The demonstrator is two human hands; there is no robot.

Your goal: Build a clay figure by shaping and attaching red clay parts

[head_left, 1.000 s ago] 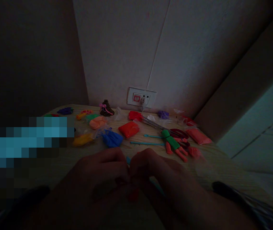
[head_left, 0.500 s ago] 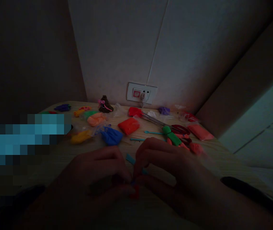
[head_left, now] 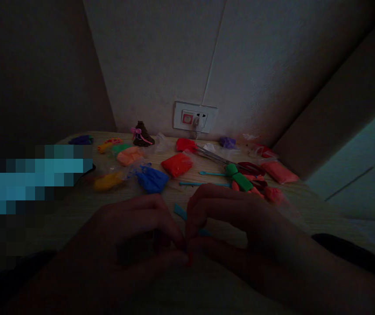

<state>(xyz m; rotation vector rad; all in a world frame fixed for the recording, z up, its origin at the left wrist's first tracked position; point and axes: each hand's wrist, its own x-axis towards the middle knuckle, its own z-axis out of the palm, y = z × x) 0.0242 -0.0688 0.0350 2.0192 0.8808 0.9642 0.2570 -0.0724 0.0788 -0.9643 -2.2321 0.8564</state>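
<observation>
My left hand (head_left: 125,232) and my right hand (head_left: 236,223) meet fingertip to fingertip above the table, both closed in a pinch. Between them is a small red piece of modelling clay (head_left: 190,259), mostly covered by the fingers. Just beyond the fingertips a flat blue tool (head_left: 180,211) lies on the table, partly behind my right hand. Farther back are two thin blue tools (head_left: 214,173) and a clay figure with a green head and top (head_left: 242,181).
Bags of blue clay (head_left: 151,178), red clay (head_left: 177,165), yellow clay (head_left: 108,180) and peach clay (head_left: 130,155) lie across the wooden table (head_left: 161,201). Scissors (head_left: 217,156) lie near the figure. A brown clay piece with a pink bow (head_left: 142,134) stands by the wall, below a socket (head_left: 195,117).
The red piece has turned and shows less between my fingers. My hands stay together, with small finger shifts. The view has tilted slightly, so the table items sit a little higher.
</observation>
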